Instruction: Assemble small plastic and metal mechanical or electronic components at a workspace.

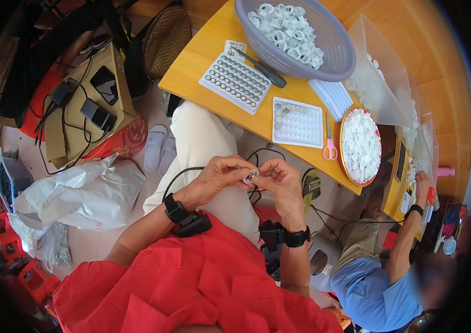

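Note:
Above my lap, my left hand (219, 176) and my right hand (282, 186) meet around a small whitish plastic piece (251, 175) with a darker middle. The fingertips of both hands pinch it from either side and cover part of it. On the orange wooden table (196, 69) beyond, a white tray full of round button cells (236, 81) lies to the left. Nearer the middle is a second white tray (297, 132) with cells in only some of its pockets. Pink-handled scissors (330, 149) rest beside it.
A grey-purple basket (332, 66) of white ring-like parts, a screwdriver (269, 73) and a red-rimmed bowl (344, 166) of small white pieces stand on the table. At right a person in blue (377, 288) works. A carton (58, 139), plastic bag (85, 194) and slippers (155, 149) lie left.

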Motion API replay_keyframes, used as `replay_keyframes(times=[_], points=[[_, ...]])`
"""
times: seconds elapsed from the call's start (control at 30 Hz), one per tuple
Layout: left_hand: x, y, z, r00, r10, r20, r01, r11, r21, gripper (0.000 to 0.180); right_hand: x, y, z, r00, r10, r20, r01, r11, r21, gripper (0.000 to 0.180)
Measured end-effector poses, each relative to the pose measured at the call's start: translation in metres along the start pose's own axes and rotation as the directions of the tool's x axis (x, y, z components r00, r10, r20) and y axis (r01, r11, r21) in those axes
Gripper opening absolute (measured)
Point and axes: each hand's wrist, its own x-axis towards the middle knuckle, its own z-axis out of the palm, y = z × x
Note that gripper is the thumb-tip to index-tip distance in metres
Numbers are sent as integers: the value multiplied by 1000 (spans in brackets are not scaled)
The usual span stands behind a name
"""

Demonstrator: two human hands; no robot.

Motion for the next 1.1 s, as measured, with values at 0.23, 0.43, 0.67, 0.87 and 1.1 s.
replay_keyframes(times=[0.23, 0.43, 0.67, 0.87, 1.1], points=[[-3, 0, -5, 999, -15, 44, 11, 997, 79, 17, 1, 2, -6, 992, 106, 69, -105, 994, -25, 15], [-2, 4, 0, 998, -60, 8, 60, 998, -20, 19, -4, 9, 4, 994, 72, -76, -63, 991, 114, 15], [-1, 1, -3, 999, -33, 18, 33, 999, 14, 18, -3, 19, 2, 995, 87, -39, -71, 952, 298, 14], [-3, 2, -2, 998, -9, 66, 3, 996, 91, 16, -12, 25, 8, 998, 26, -64, -14, 982, 187, 13], [-1, 5, -1, 998, -55, 41, 60, 989, -136, 18, -12, 13, 26, 980, -84, -180, 114, 979, 167, 13]])
